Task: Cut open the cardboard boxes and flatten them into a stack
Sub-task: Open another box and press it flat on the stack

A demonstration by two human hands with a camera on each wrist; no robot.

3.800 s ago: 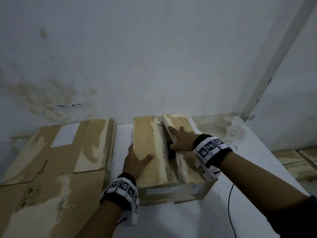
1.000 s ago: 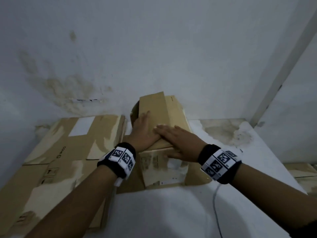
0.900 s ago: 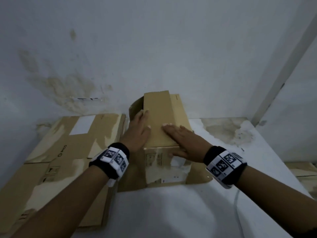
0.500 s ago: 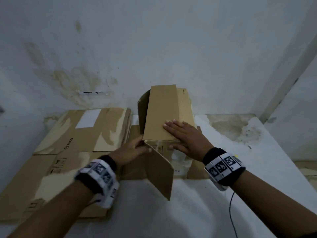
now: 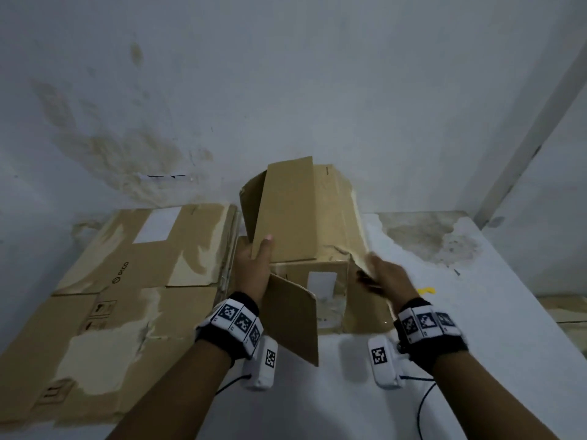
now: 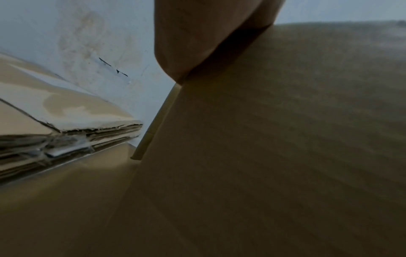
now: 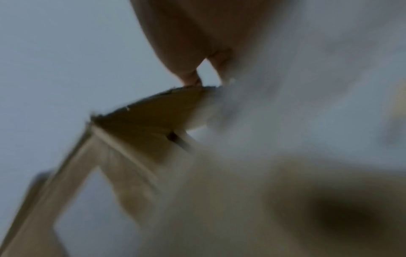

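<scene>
Two piles of cardboard share the bench (image 5: 413, 392): a flattened stack (image 5: 120, 281) along its left edge, reaching the back wall, and one half-opened box (image 5: 305, 223) standing at the middle of the back edge, just beside that stack. Going left to right, the left hand (image 5: 254, 268) holds the box at its near left corner, thumb on the outside of the raised top flap (image 5: 286, 211) and the fingers out of sight behind the cardboard. A loose side flap (image 5: 293, 315) hangs forward and down below that wrist. At the box's near right corner the right hand (image 5: 386, 277) grips the torn right flap (image 5: 365, 300). It is blurred, so I cannot say how firmly the fingers close on it.

My worry is the tearing: the paper face along the right edge is already peeled, and a hard outward pull could rip the flap off instead of folding it, leaving a ragged sheet that will not lie flat. The box could also tip toward the back wall or slide into the stack and knock it askew, since only two corners are held.

No cutting tool can be made out. The right wrist view is smeared by motion, and the left wrist view is almost filled by cardboard. A small yellow object (image 5: 425, 291) right of the box is too small to identify.
</scene>
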